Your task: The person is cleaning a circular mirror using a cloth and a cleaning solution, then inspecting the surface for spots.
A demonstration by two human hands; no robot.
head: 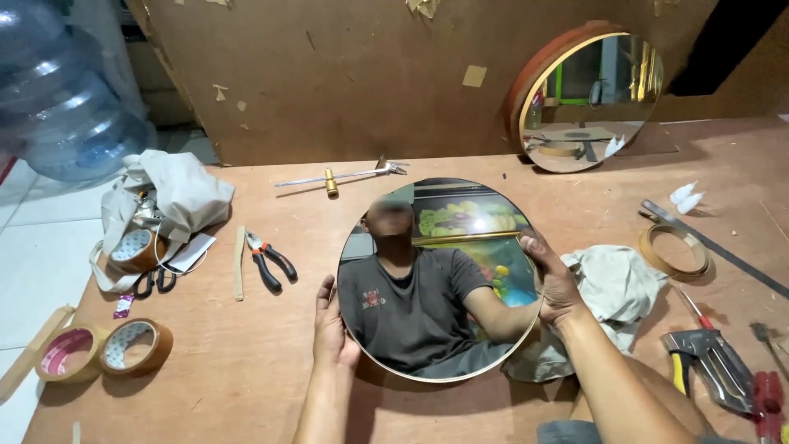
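Note:
A round mirror [436, 279] with a thin gold rim is tilted up off the brown wooden board, held between both hands. My left hand [331, 325] presses against its lower left edge. My right hand [552, 279] grips its right edge, fingers curled over the rim. The glass reflects a person in a dark shirt and a colourful picture behind. A crumpled grey cloth [616, 288] lies under and to the right of the mirror.
A second round mirror [588, 99] leans on the back wall. Pliers [269, 261], a wooden stick [239, 263], tape rolls [136, 345], scissors and a cloth bag [177, 189] lie left. A rim strip coil [675, 251], metal ruler [723, 247] and hand tools [715, 362] lie right. A metal rod [341, 176] lies behind.

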